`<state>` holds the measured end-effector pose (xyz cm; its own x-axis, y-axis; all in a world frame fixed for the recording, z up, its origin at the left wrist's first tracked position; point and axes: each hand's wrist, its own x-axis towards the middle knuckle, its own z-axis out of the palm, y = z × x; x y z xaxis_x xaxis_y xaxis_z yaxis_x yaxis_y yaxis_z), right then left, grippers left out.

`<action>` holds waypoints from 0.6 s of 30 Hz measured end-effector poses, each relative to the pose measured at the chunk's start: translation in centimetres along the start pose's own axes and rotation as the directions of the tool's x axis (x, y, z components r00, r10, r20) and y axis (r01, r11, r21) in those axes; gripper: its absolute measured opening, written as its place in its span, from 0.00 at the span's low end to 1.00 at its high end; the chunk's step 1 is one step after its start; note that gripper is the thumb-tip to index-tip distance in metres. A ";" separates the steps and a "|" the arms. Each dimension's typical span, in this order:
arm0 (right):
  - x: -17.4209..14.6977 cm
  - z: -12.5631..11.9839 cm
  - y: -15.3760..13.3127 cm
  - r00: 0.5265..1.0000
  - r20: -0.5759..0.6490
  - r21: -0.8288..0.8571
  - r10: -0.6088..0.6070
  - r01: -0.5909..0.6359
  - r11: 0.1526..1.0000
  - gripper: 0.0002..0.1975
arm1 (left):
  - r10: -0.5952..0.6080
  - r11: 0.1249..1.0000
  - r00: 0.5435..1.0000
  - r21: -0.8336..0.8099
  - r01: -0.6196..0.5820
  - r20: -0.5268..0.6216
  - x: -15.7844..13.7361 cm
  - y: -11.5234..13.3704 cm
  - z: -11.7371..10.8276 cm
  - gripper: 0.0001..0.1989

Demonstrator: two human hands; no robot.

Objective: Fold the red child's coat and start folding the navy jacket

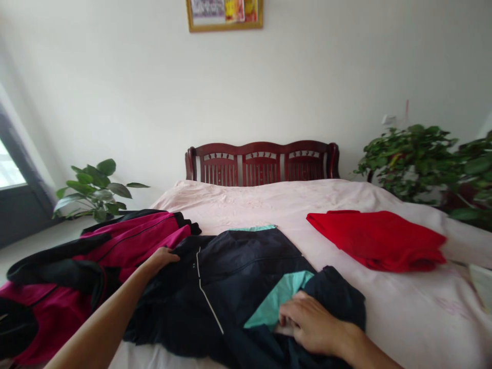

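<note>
Mid-frame, a dark navy jacket with teal panels & white piping (246,277) lies spread on the pale pink bedsheet (403,307), flat enough to work on. Left hand (161,258), fingers curled, pinches its edge at centre-left, next to a magenta-and-black jacket (126,241). Right hand (311,323), lower centre, presses down, fingers bent on a teal fold. Folded red garment (378,246) sits apart, at right.

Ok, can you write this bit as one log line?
left hand: gripping navy jacket edge | right hand: pressing its teal panel | beside: magenta jacket
</note>
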<state>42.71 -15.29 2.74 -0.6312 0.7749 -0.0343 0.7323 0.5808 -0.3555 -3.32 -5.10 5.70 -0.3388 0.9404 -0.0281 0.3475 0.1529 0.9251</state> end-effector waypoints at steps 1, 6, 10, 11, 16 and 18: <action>-0.3 0.0 -0.2 1.000 -0.001 0.026 0.000 0.000 1.000 0.14 | 0.038 0.999 0.999 0.032 -0.038 0.005 -0.7 0.8 0.7 0.11; 1.3 -2.3 1.0 0.980 -0.127 0.392 0.156 -0.095 0.915 0.12 | 0.491 0.820 0.831 0.181 -0.542 0.262 -9.3 3.9 5.4 0.19; 5.0 -4.1 1.8 0.881 -0.189 0.753 0.433 -0.153 0.640 0.25 | 0.590 0.150 0.237 0.183 -0.972 0.772 -18.3 2.8 9.6 0.20; 6.0 -4.4 1.6 0.874 -0.166 0.781 0.456 -0.165 0.602 0.27 | 0.576 0.039 0.161 0.170 -0.985 0.802 -19.9 2.2 10.3 0.15; 9.6 -4.8 -2.3 0.866 -0.350 0.413 0.357 -0.199 0.889 0.28 | 0.604 -0.128 0.054 0.163 -0.978 0.795 -22.7 0.7 11.5 0.07; 10.8 -4.5 -4.8 0.890 -0.383 0.137 0.246 -0.209 0.968 0.27 | 0.598 -0.153 0.043 0.166 -0.974 0.801 -22.7 0.4 11.6 0.06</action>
<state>33.56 -8.59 8.28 -0.2838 0.9284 0.2399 0.8058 0.3665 -0.4651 14.63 -22.83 2.33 0.8932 0.3748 0.2485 0.4223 -0.8889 -0.1773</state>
